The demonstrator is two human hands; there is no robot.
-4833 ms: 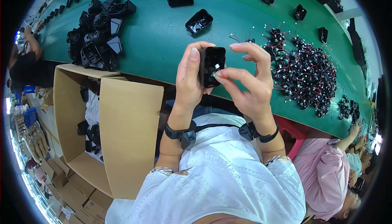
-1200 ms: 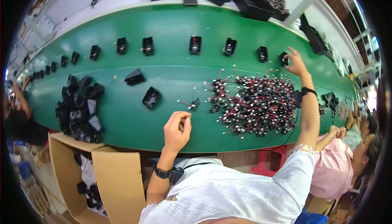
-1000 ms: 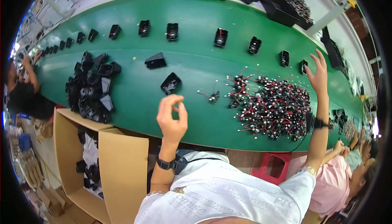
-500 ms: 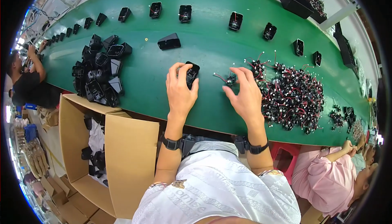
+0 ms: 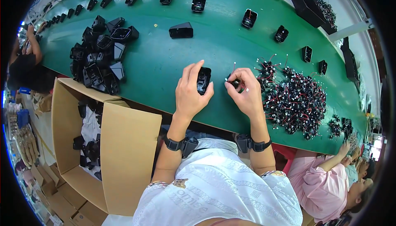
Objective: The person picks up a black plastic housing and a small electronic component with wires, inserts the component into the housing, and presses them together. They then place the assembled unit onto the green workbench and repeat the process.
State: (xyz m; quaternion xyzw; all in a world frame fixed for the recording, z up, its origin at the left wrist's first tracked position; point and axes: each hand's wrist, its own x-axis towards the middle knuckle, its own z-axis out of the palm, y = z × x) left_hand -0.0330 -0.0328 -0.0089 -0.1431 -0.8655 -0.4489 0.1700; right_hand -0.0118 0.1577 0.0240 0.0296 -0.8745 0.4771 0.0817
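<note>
My left hand [image 5: 190,90] is closed round a black plastic housing [image 5: 203,80], its fingers along the left side and top and its thumb at the lower right. The housing's hollow face points up. Just right of it, my right hand [image 5: 247,92] pinches a small black wired part [image 5: 235,82] between thumb and fingers, which partly hide it. A thin wire with a white end sticks up from that part. Beside my right hand lies a large heap of small black parts with red and black wires [image 5: 295,102].
A pile of black housings [image 5: 99,57] lies at the left of the green table [image 5: 156,77]. One housing [image 5: 181,30] lies alone ahead, and several more form a curved row behind. An open cardboard box [image 5: 132,156] stands at the near left. Other people sit at both sides.
My right hand has gone from spread fingers beside the small wired part to a pinch on it. My left hand keeps the housing, with its fingers shifted slightly. The whole view has moved a little.
</note>
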